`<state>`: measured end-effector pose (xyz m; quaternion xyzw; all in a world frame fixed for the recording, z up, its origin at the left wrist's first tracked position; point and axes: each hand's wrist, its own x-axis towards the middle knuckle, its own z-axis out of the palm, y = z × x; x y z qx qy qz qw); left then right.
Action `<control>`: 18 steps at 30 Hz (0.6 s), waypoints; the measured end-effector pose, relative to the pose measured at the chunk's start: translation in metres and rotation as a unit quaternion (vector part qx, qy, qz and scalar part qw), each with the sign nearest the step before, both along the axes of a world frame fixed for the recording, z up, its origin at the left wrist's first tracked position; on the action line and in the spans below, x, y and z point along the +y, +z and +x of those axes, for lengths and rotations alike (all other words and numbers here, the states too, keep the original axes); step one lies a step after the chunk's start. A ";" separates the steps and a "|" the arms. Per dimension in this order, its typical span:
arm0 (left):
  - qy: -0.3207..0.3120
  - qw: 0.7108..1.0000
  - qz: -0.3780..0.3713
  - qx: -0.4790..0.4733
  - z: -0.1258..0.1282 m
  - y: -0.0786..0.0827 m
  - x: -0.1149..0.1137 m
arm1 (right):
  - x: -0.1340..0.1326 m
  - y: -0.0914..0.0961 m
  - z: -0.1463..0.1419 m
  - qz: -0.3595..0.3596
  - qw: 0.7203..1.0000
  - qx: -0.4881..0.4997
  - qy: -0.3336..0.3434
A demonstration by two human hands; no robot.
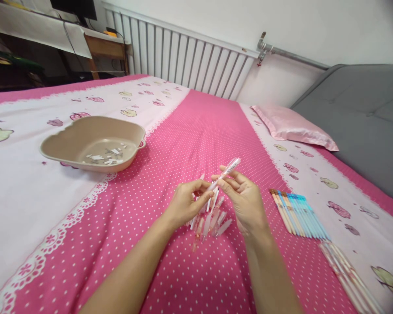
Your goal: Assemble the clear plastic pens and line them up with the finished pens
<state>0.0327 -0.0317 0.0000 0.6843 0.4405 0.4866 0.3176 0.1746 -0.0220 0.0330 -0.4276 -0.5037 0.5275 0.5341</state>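
In the head view, the left hand (192, 198) and the right hand (244, 196) come together around one slender clear pen (232, 166). The left pinches its lower end between thumb and fingertips; the right grasps it further up, and its upper end juts past the fingers, tilted up and rightward. Just below the hands lies a loose pile of pinkish, clear pen-like pieces (207, 224). Beyond the left hand, off to its left, sits a beige basin (98, 123) with small white bits (94, 157) inside. Right of the right hand is a row of blue and peach pens (300, 216), with a paler bundle (350, 274) nearer the body.

The held pen looks like light, stiff, smooth plastic, probably a little slippery and liable to crack if bent. A fingertip pinch near each end, pulling straight along its length, should suit it best.
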 end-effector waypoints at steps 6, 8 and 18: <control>0.015 1.000 0.000 -0.015 0.001 0.001 0.000 | 0.000 -0.001 -0.001 -0.003 1.000 -0.005 0.007; 0.020 1.000 -0.006 -0.011 0.001 0.001 -0.001 | -0.001 -0.001 -0.001 -0.001 1.000 -0.007 0.006; 0.010 0.998 -0.044 -0.038 0.001 -0.001 -0.001 | -0.001 -0.004 -0.004 0.013 0.999 -0.032 0.010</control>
